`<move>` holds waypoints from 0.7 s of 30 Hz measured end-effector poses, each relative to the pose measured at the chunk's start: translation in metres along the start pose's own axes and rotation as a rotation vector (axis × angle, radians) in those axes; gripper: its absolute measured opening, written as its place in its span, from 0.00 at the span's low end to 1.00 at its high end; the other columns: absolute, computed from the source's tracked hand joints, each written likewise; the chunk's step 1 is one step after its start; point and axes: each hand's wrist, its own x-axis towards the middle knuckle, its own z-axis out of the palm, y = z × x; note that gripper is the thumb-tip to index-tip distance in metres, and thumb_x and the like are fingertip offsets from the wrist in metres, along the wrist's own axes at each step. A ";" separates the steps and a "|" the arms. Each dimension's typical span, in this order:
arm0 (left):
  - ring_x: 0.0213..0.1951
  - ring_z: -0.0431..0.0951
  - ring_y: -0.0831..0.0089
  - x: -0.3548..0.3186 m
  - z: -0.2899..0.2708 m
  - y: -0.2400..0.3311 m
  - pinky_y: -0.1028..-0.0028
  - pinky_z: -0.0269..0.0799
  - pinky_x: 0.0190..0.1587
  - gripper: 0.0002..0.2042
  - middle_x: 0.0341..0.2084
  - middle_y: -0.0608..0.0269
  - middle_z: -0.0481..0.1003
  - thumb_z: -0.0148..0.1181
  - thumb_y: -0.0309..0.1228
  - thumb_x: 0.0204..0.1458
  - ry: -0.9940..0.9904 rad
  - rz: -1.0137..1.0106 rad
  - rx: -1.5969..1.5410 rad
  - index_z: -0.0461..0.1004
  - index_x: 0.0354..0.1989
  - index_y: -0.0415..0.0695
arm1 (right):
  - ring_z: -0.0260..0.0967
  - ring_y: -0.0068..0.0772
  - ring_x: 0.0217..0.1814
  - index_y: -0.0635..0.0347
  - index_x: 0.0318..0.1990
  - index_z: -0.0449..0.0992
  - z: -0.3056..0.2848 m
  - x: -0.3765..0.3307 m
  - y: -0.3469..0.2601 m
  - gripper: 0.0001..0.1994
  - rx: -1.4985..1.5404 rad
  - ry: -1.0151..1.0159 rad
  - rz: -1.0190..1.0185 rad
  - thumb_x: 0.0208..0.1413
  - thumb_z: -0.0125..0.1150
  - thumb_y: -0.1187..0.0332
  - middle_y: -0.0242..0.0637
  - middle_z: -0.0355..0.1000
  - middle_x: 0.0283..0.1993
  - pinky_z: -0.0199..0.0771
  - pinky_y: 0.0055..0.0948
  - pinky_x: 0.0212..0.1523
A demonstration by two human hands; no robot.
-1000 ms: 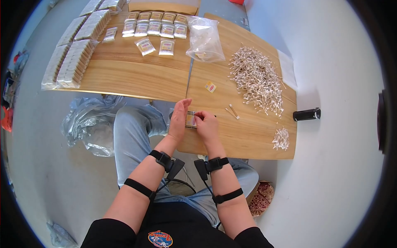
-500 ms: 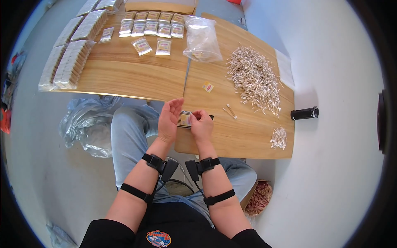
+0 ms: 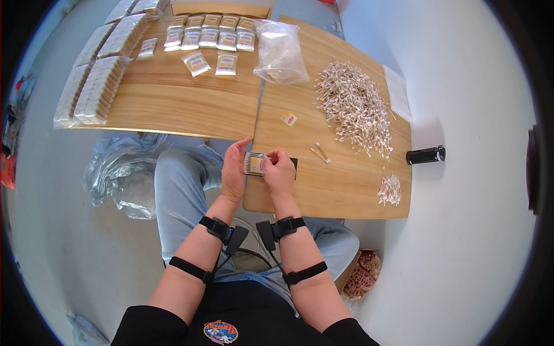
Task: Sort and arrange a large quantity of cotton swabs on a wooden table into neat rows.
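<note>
Between my hands, at the table's near edge, is a clear packet of cotton swabs (image 3: 252, 164) with a yellow label. My right hand (image 3: 279, 175) pinches the packet's right end, thumb against fingertips. My left hand (image 3: 233, 172) stands on edge along the other end, fingers stretched out and the palm turned toward the packet. A flat black object (image 3: 296, 167) shows partly from behind my right hand. Two loose cotton swabs (image 3: 321, 153) lie to the right, and a small yellow-and-white label card (image 3: 289, 119) lies farther off.
A large heap of cotton swabs (image 3: 353, 106) covers the right of the table, with a smaller pile (image 3: 389, 190) nearer me. Filled swab packets (image 3: 209, 38) stand in rows at the back, beside a clear plastic bag (image 3: 281, 52). Bundled packs (image 3: 99, 89) line the left edge.
The packet shows more between my hands and has shifted slightly left. My left hand stays stretched along it, and my right hand keeps its pinch.
</note>
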 end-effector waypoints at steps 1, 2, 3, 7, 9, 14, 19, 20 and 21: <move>0.64 0.61 0.69 0.001 -0.001 -0.001 0.70 0.51 0.68 0.22 0.60 0.54 0.65 0.37 0.42 0.68 -0.007 -0.005 -0.002 0.63 0.58 0.36 | 0.74 0.33 0.28 0.62 0.33 0.76 0.000 -0.001 -0.003 0.05 0.001 -0.002 0.010 0.49 0.64 0.72 0.38 0.76 0.26 0.73 0.30 0.32; 0.64 0.61 0.70 0.001 -0.003 -0.002 0.71 0.52 0.68 0.22 0.60 0.54 0.65 0.37 0.42 0.68 -0.013 -0.012 -0.005 0.62 0.59 0.35 | 0.74 0.34 0.28 0.62 0.33 0.76 0.001 -0.002 -0.005 0.05 0.001 -0.005 0.020 0.49 0.64 0.72 0.39 0.76 0.26 0.73 0.32 0.32; 0.64 0.61 0.70 0.001 -0.001 -0.001 0.71 0.52 0.68 0.22 0.60 0.54 0.65 0.37 0.42 0.68 -0.028 -0.011 -0.006 0.62 0.59 0.35 | 0.74 0.34 0.28 0.62 0.33 0.76 0.000 -0.002 -0.005 0.05 0.004 0.009 0.018 0.49 0.64 0.72 0.39 0.76 0.26 0.73 0.32 0.32; 0.63 0.61 0.70 0.003 0.003 0.003 0.71 0.52 0.68 0.21 0.59 0.55 0.66 0.37 0.41 0.69 -0.034 0.013 0.024 0.63 0.59 0.36 | 0.74 0.40 0.30 0.60 0.32 0.76 0.002 0.000 -0.003 0.05 -0.006 0.028 -0.031 0.49 0.63 0.70 0.40 0.75 0.28 0.72 0.36 0.33; 0.63 0.62 0.70 0.002 0.004 0.004 0.71 0.52 0.68 0.21 0.58 0.56 0.66 0.36 0.41 0.69 -0.042 0.009 0.019 0.63 0.58 0.36 | 0.73 0.43 0.33 0.59 0.32 0.75 0.002 0.000 -0.001 0.05 -0.003 0.035 -0.041 0.50 0.63 0.68 0.40 0.75 0.30 0.72 0.39 0.34; 0.63 0.62 0.71 -0.005 0.019 0.000 0.72 0.52 0.67 0.20 0.58 0.59 0.66 0.37 0.39 0.69 -0.106 0.042 0.315 0.65 0.58 0.37 | 0.71 0.44 0.41 0.60 0.38 0.74 -0.020 0.008 0.016 0.09 -0.036 0.126 -0.126 0.51 0.63 0.69 0.44 0.72 0.39 0.71 0.39 0.41; 0.62 0.62 0.71 -0.006 0.020 -0.014 0.72 0.54 0.66 0.20 0.57 0.59 0.67 0.38 0.40 0.69 -0.121 0.013 0.243 0.65 0.58 0.38 | 0.65 0.48 0.58 0.63 0.52 0.71 -0.072 0.033 0.057 0.19 -0.431 0.417 -0.376 0.52 0.62 0.68 0.48 0.68 0.55 0.64 0.44 0.58; 0.61 0.63 0.70 -0.008 0.027 -0.012 0.71 0.54 0.66 0.20 0.57 0.58 0.68 0.37 0.40 0.69 -0.101 -0.038 0.259 0.65 0.58 0.38 | 0.60 0.48 0.64 0.64 0.56 0.67 -0.079 0.038 0.069 0.22 -0.526 0.390 -0.369 0.54 0.60 0.67 0.48 0.65 0.59 0.57 0.46 0.64; 0.61 0.64 0.68 -0.010 0.031 -0.011 0.69 0.53 0.67 0.21 0.57 0.57 0.68 0.36 0.41 0.69 -0.078 -0.085 0.281 0.64 0.58 0.38 | 0.55 0.48 0.70 0.64 0.61 0.64 -0.083 0.041 0.080 0.26 -0.614 0.359 -0.362 0.56 0.58 0.66 0.48 0.63 0.63 0.51 0.48 0.69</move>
